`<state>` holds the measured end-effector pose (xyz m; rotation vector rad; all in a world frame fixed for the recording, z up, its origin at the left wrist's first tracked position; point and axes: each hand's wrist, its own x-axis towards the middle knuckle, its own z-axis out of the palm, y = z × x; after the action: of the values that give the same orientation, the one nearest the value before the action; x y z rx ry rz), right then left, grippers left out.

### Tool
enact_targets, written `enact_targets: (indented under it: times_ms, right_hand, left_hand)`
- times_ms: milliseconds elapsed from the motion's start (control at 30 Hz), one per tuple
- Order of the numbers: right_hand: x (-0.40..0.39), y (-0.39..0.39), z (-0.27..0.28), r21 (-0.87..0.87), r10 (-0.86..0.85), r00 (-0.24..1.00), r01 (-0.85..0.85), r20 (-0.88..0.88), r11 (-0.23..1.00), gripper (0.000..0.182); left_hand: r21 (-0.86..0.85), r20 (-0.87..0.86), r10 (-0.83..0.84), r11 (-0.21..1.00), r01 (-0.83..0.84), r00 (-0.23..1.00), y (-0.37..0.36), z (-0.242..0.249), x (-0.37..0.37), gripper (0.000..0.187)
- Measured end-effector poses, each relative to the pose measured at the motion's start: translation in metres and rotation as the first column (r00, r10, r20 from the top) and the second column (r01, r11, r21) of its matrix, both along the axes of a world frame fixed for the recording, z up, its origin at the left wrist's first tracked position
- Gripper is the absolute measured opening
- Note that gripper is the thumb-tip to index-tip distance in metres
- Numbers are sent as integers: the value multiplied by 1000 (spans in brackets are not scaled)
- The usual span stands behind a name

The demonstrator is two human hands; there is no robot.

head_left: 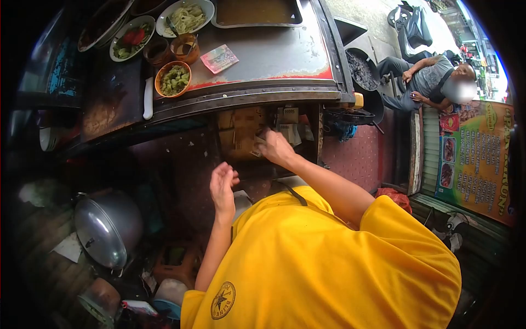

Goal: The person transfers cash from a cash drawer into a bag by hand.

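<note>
My right hand (276,148) reaches into an open drawer (239,129) under the counter. Its fingers are pinched together over what looks like a greyish banknote (257,146), though blur and the hand itself hide part of it. More banknotes (289,115) lie at the drawer's right side. In front of the drawer my left hand (223,183) is raised in the air, fingers loosely curled and apart, holding nothing. On the counter above lies a pinkish-red banknote (219,58), beside an orange bowl of chopped green vegetables (173,79).
A white-handled knife (148,98) rests at the counter (274,57) edge. Plates of vegetables (186,19) and a metal tray of brown liquid (257,12) stand behind. A large lidded pot (104,230) is at lower left. A person (424,82) sits at right, near a charcoal-filled pan (361,70).
</note>
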<state>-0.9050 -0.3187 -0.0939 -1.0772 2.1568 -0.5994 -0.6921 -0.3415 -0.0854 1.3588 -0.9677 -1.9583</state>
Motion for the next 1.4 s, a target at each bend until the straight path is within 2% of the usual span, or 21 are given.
enact_targets:
  times_ms: [67, 100, 133, 167, 233, 300, 367, 467, 533, 567, 633, 667, 733, 800, 867, 933, 1133, 1233, 1300, 1367, 1400]
  right_hand:
    - [-8, -8, 25, -154, 169, 972, -195, -165, 969, 21]
    - [-9, -16, 39, -154, 175, 971, -199, -160, 968, 21]
    - [-12, -28, 59, -335, 164, 982, -187, -98, 923, 19]
    - [-16, -40, 76, -503, 162, 986, -156, -33, 850, 18]
    - [-31, -81, 89, -564, 98, 985, -161, -141, 810, 19]
    - [-48, -132, 83, -564, -13, 972, -125, -235, 816, 24]
    - [-59, -174, 73, -488, -99, 885, -155, -455, 859, 33]
    - [-70, -222, 56, -286, -12, 856, -160, -517, 945, 47]
    - [-72, -244, 46, -219, -100, 947, 33, -304, 975, 76]
    - [-70, -241, 47, -209, -88, 947, 22, -310, 978, 76]
    - [-76, -228, 63, -298, -20, 992, -18, -122, 954, 36]
    - [-74, -217, 78, -305, 20, 992, -58, -126, 951, 20]
    - [-79, -179, 102, -249, 282, 956, -294, -83, 923, 63]
    - [-80, -137, 116, -285, 340, 916, -274, 214, 918, 67]
    - [-71, -88, 130, -204, 399, 874, -352, 277, 913, 62]
    - [-72, -40, 112, -103, 282, 837, -265, 470, 959, 55]
    - [-82, 50, 36, 31, -104, 880, 101, 463, 994, 37]
    - [-85, 57, 20, -11, -250, 910, 269, 331, 963, 31]
    - [-87, 51, 18, 13, -175, 983, 176, -50, 984, 29]
    - [-96, 50, -4, -91, -155, 980, 144, -125, 985, 33]
    - [-99, 46, -10, -159, -109, 948, 63, -298, 985, 30]
  left_hand:
    - [54, -50, -40, 998, 43, 998, 11, 0, 18, 29]
    - [173, -61, -92, 980, 101, 994, 19, 0, 26, 25]
    - [291, -80, -142, 943, 159, 987, 24, -1, 30, 22]
    - [295, -77, -138, 943, 155, 987, 27, -2, 31, 22]
    - [482, -45, -225, 848, 218, 973, 37, -3, 31, 22]
    - [531, -63, -235, 815, 232, 970, 42, -10, 28, 22]
    - [570, -90, -204, 792, 219, 975, 45, -13, 19, 25]
    - [545, -148, -221, 795, 266, 964, 47, -30, 13, 26]
    - [502, -192, -215, 817, 284, 958, 46, -36, 9, 23]
    - [509, -200, -204, 815, 279, 958, 46, -37, 8, 23]
    - [568, -255, -93, 791, 227, 962, 45, -39, 4, 23]
    - [578, -287, -66, 784, 228, 956, 45, -42, 3, 23]
    - [590, -296, -64, 772, 235, 953, 43, -39, -1, 24]
    - [599, -300, -59, 765, 237, 952, 41, -40, -4, 25]
    - [583, -323, -86, 767, 269, 943, 39, -44, -7, 29]
    - [566, -323, -116, 772, 289, 939, 37, -46, -9, 31]
    - [545, -256, -220, 772, 328, 941, 31, -41, -10, 35]
    - [549, -239, -230, 769, 327, 943, 30, -39, -11, 35]
    - [553, -228, -231, 769, 321, 946, 29, -37, -12, 35]
    - [554, -224, -237, 767, 324, 945, 28, -35, -12, 35]
    - [556, -218, -242, 765, 324, 945, 28, -34, -13, 35]
